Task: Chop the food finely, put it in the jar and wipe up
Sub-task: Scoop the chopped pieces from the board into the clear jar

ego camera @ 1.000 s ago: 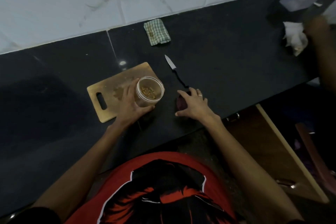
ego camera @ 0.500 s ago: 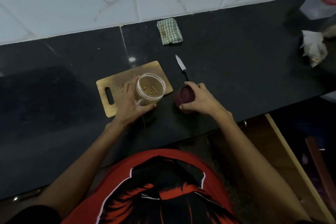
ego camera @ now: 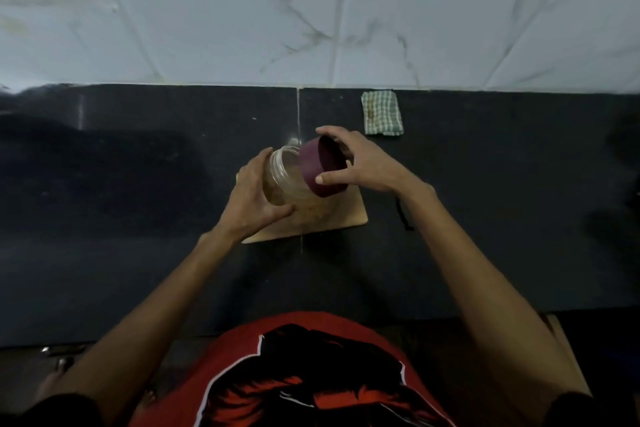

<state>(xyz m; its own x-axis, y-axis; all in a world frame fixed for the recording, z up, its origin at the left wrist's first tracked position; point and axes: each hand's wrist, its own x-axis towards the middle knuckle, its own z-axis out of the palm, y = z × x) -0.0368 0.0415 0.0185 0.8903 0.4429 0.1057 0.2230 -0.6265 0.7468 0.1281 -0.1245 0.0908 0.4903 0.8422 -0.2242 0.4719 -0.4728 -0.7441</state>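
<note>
Step in hand: closing the jar (ego camera: 285,177). Left hand (ego camera: 252,199) grips it, tilted; right hand (ego camera: 363,163) grips the lid (ego camera: 317,168). Next: seat lid squarely, then twist.

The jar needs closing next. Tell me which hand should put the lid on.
Right. The right hand already grips the maroon lid at the mouth of the jar, which the left hand holds tilted above the cutting board. The left should probably just steady it.

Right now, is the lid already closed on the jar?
No, the right hand holds the maroon lid tilted beside the open mouth of the jar.
</note>
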